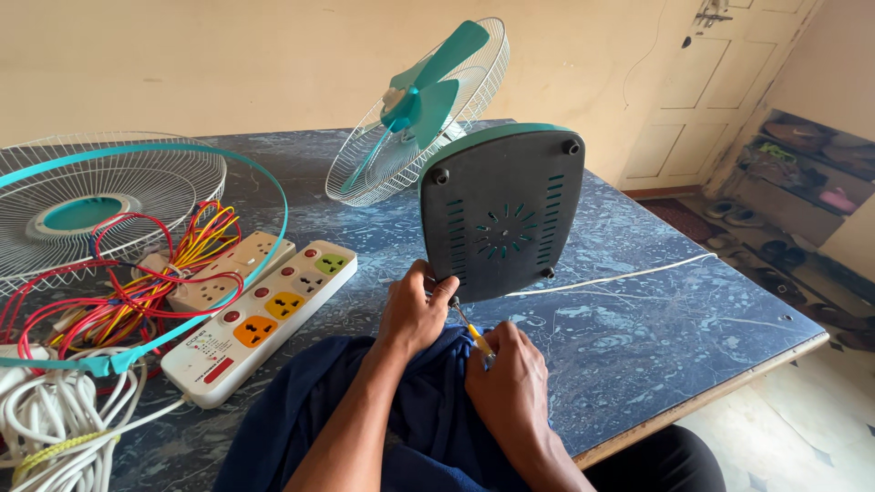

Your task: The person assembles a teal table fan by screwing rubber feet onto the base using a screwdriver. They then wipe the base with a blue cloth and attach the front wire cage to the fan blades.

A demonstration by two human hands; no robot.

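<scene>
A blue marbled table (638, 337) stands in a room with cream walls; a panelled door (711, 82) and a shoe rack (802, 173) are at the right. On the table's left lie a white fan grille (100, 196), tangled red and yellow wires (137, 282), two power strips (264, 314) and a white coiled cord (46, 410). The fan (428, 109), with teal blades, lies tipped over mid-table, its dark grey base (501, 210) turned up toward the camera, showing vent slots and corner feet. The left hand (415, 310) grips the base's lower corner, fingers curled on its edge. The right hand (510, 387) is closed around a yellow-handled screwdriver (472, 330), tip at that corner, over blue cloth (410, 410)
</scene>
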